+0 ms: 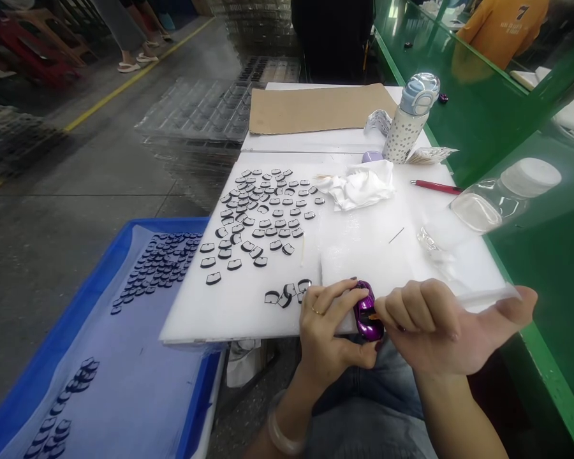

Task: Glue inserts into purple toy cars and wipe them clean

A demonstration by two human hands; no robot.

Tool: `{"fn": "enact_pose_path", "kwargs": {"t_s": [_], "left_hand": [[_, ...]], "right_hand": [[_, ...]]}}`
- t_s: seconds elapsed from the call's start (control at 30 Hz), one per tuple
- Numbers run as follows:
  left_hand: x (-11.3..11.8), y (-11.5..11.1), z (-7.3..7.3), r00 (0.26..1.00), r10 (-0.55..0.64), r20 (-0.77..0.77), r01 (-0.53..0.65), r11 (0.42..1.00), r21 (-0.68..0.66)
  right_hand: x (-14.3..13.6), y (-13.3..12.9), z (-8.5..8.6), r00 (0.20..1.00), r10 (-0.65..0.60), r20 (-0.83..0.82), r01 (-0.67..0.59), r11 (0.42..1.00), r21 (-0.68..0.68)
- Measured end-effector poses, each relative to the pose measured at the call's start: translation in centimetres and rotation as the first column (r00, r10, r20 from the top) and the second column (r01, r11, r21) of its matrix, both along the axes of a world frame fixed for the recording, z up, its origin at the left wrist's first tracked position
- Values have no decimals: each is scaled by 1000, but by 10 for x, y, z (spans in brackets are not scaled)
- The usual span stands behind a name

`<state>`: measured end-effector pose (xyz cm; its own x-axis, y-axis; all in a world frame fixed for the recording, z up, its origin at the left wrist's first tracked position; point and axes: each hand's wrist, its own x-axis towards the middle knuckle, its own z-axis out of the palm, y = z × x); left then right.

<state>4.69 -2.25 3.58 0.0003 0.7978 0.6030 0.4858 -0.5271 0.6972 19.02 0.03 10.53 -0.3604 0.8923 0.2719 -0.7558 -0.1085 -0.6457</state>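
Note:
A shiny purple, car-shaped piece (369,326) is held over the table's front edge. Fingers and thumb of my left hand (328,325) grip it from the left side. My right hand (423,319) is closed at its right side, pinching a small orange-tipped item (374,316) against the dark opening of the piece; most of that item is hidden by the fingers. Small dark curved parts with pale faces (234,264) lie scattered over the left of the white table (186,319). Several more (285,297) sit just left of my left hand.
A blue tray (100,268) with more curved parts stands low at left. Behind are crumpled white tissue (363,185), a dotted bottle (406,127) and cardboard (316,109). A red pen (435,186) and clear jar (502,194) lie right, beside a green surface (569,255).

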Motion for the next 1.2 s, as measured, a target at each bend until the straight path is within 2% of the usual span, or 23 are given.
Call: {"fn": "enact_pose_path", "kwargs": {"t_s": [0.17, 0.57, 0.73, 0.8, 0.9, 1.0, 1.13, 1.2], "left_hand": [[0, 0, 0, 1000, 4, 0, -4, 1000, -3], [1, 0, 0, 1000, 3, 7, -3, 1000, 9], [1, 0, -1, 1000, 6, 1, -6, 1000, 18], [0, 0, 0, 1000, 11, -3, -11, 1000, 12], [0, 0, 1, 1000, 23, -18, -23, 1000, -3], [-1, -1, 2, 999, 12, -35, -13, 1000, -26], [-2, 0, 2, 999, 1, -38, -2, 1000, -29], [-2, 0, 2, 999, 2, -44, -2, 1000, -13]], "right_hand": [[-2, 1, 1, 999, 2, -36, 0, 999, 34], [-4, 0, -4, 996, -88, -24, 90, 992, 90], [-5, -1, -7, 994, -109, 22, 106, 987, 124], [-6, -8, -2, 985, -143, 102, 128, 982, 138], [-4, -24, 10, 892, -317, 323, 286, 948, 139], [4, -37, 15, 739, -495, 456, 481, 863, 156], [13, -32, 2, 672, -452, 586, 530, 847, 44], [15, -26, -5, 665, -485, 568, 588, 809, 3]]}}
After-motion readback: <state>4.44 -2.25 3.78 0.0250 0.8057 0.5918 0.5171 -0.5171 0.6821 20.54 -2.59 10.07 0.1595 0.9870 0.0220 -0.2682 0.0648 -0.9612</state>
